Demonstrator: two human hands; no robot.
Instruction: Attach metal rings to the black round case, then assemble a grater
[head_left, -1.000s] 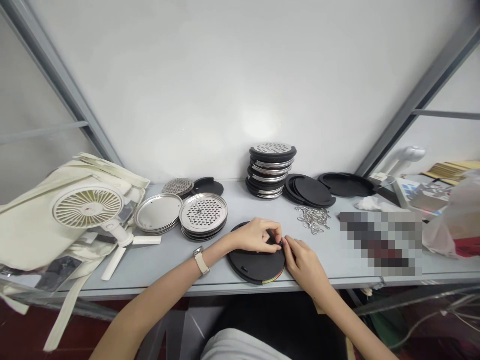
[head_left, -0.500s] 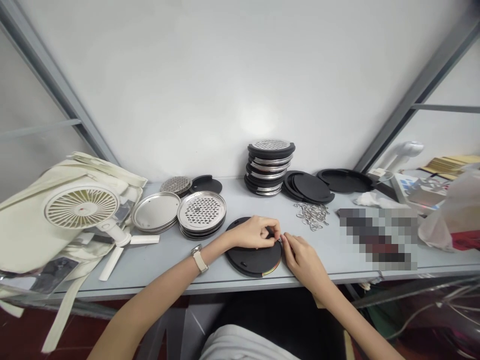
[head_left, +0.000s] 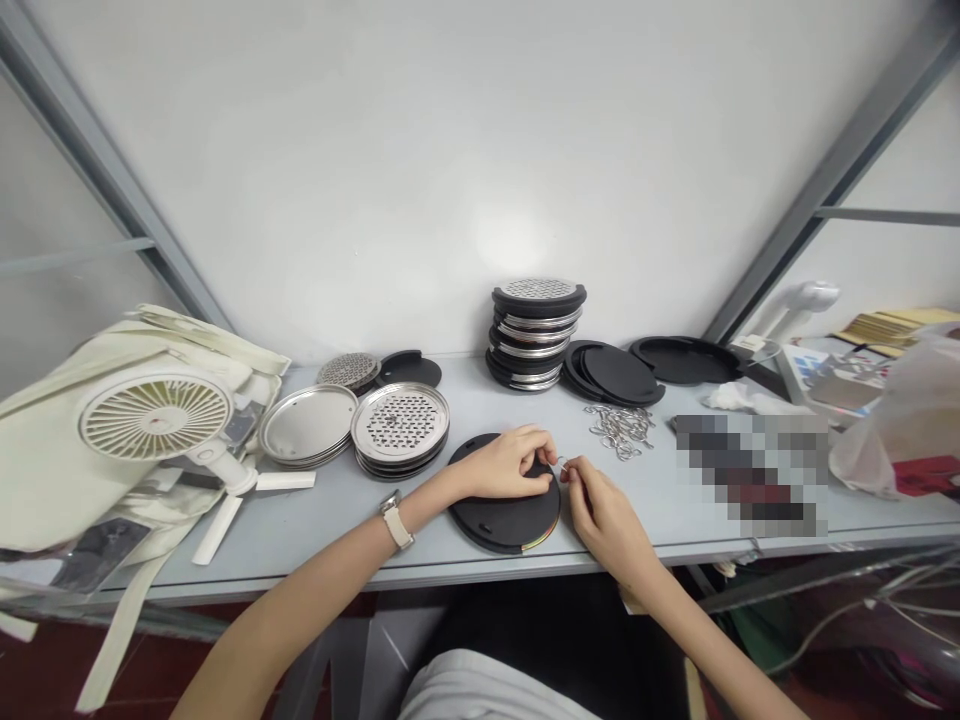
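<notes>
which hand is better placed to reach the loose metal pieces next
Likely the right hand: it's nearer the metal pieces, though pinching a thin loop; the left hand is over the black disc.

2 hands point(head_left: 514, 466), 1 held wire loop point(head_left: 562, 463), 1 fan point(head_left: 156, 414), 1 watch point(head_left: 396, 520).

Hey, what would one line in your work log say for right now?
left hand: resting on black disc | right hand: pinching small metal loop | nearby: metal pieces in a pile, disc stack
</notes>
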